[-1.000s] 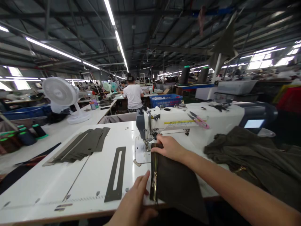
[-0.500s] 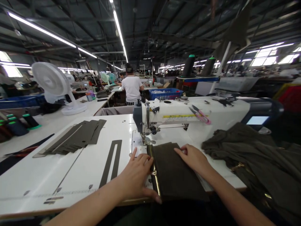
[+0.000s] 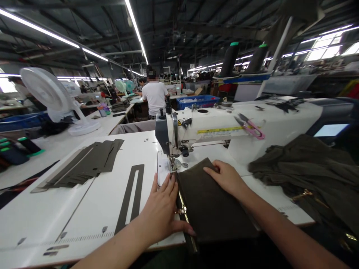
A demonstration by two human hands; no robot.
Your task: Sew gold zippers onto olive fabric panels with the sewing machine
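Observation:
A dark olive fabric panel (image 3: 213,201) lies in front of the sewing machine's needle area, partly over the table's front edge. Along its left side runs a gold-toothed zipper (image 3: 182,203) with a gold slider. My left hand (image 3: 161,209) rests flat at the zipper, fingers stretched toward the presser foot (image 3: 173,163) and thumb across the zipper tape. At the panel's far right edge, my right hand (image 3: 226,177) pinches the fabric between thumb and fingers. The sewing machine (image 3: 207,123) stands just beyond both hands.
Left of the hands lie a slotted olive strip (image 3: 133,198) and a fanned stack of cut pieces (image 3: 84,162). A bunched olive garment (image 3: 305,168) is on the right. Pink-handled snips (image 3: 251,127) rest on the machine arm. A white fan (image 3: 56,97) and a co-worker (image 3: 155,95) are farther back.
The panel's far edge has turned, its right corner now higher and farther from the needle, with my right hand on it. My left hand has slid slightly left. The camera view has shifted.

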